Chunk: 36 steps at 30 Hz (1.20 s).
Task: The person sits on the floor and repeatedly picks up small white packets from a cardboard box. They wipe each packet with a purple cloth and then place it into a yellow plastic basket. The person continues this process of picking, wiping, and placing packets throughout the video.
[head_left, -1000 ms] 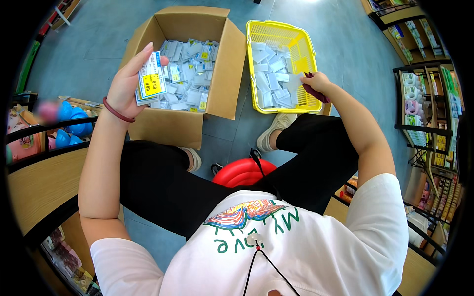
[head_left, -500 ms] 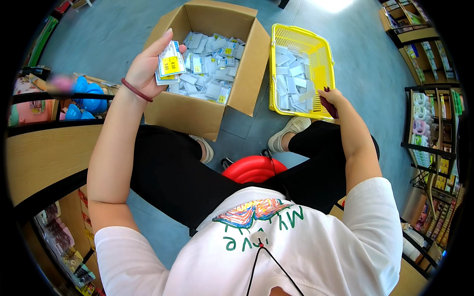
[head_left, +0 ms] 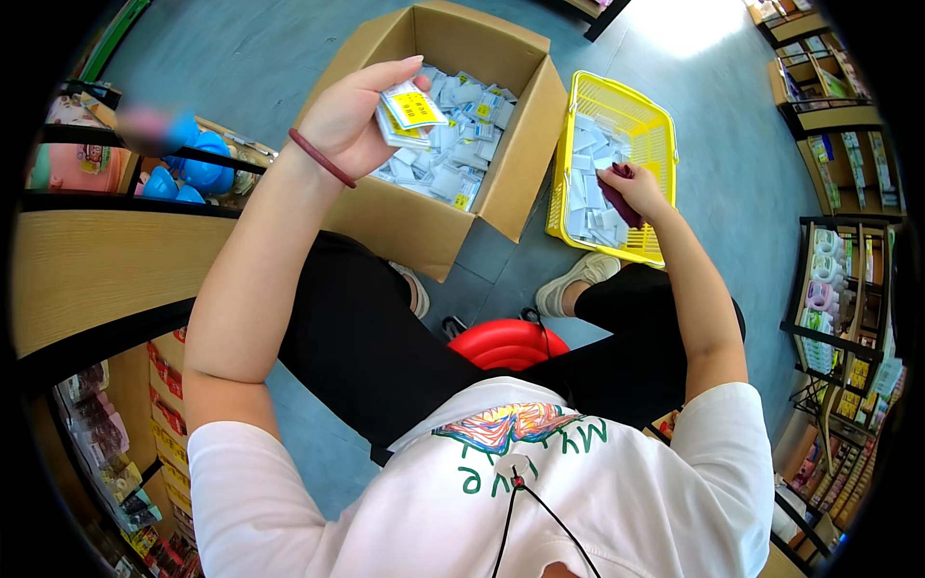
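Observation:
My left hand [head_left: 349, 118] is closed around a small stack of price tags [head_left: 412, 110], white plastic with yellow panels, above the near left side of a cardboard box [head_left: 424, 234]. Inside that box lies a heap of similar tags [head_left: 453, 173]. Over the yellow basket [head_left: 660, 144], my right hand [head_left: 641, 190] grips a dark maroon cloth [head_left: 621, 196]. White tags [head_left: 585, 164] lie jumbled in the basket below the cloth. Whether the right hand holds a tag as well cannot be seen.
A red round stool seat [head_left: 509, 344] shows between my legs. Wooden shelves [head_left: 106, 275] with blue and pink plastic goods stand close on my left. More stocked shelves [head_left: 836, 289] line the right side. The box and basket stand side by side on the grey-blue floor [head_left: 251, 58].
My right hand and the cloth have moved left, from the basket's near right rim to over its tags. My left hand still holds its stack, now tilted more. The whole view has shifted slightly.

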{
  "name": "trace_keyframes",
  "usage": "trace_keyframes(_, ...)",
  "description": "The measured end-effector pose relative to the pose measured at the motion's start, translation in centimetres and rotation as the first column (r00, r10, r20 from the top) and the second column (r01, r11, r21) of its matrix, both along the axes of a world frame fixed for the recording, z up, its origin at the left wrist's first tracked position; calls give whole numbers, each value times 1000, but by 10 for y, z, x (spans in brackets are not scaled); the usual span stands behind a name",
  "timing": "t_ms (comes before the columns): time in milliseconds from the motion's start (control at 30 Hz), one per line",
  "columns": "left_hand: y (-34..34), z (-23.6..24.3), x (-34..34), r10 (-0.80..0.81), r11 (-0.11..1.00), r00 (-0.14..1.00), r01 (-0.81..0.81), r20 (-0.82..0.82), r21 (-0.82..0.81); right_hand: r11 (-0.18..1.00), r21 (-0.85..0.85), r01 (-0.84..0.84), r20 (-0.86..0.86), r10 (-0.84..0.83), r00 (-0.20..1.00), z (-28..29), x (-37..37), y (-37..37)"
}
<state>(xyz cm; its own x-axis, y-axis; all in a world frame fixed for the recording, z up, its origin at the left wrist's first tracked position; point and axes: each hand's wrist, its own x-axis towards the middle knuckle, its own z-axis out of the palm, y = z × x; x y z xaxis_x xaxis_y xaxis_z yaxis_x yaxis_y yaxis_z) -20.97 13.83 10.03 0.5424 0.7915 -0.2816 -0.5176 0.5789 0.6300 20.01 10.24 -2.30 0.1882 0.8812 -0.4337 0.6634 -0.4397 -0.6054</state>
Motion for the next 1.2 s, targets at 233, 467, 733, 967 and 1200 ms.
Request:
trace_keyframes(233, -2, 5, 18, 38, 999, 996, -35, 79, -36, 1000, 19, -21, -520, 28, 854, 36, -104, 18)
trace_keyframes(467, 2, 8, 28, 64, 997, 998, -63, 14, -51, 973, 219, 65, -615, 86, 784, 27, -210, 53)
trace_keyframes(733, 7, 6, 24, 99, 995, 995, -100, 28, 22, 876, 323, -357, 68, 355, 932, -75, -265, 84)
trace_keyframes(967, 2, 17, 24, 142, 988, 989, -139, -35, 67, 801, 31, -598, 362, 549, 753, -124, -284, 72)
trace_keyframes(1200, 1, 27, 23, 151, 971, 977, -118, -149, 209, 719, -122, -684, 351, 677, 648, -136, -310, 59)
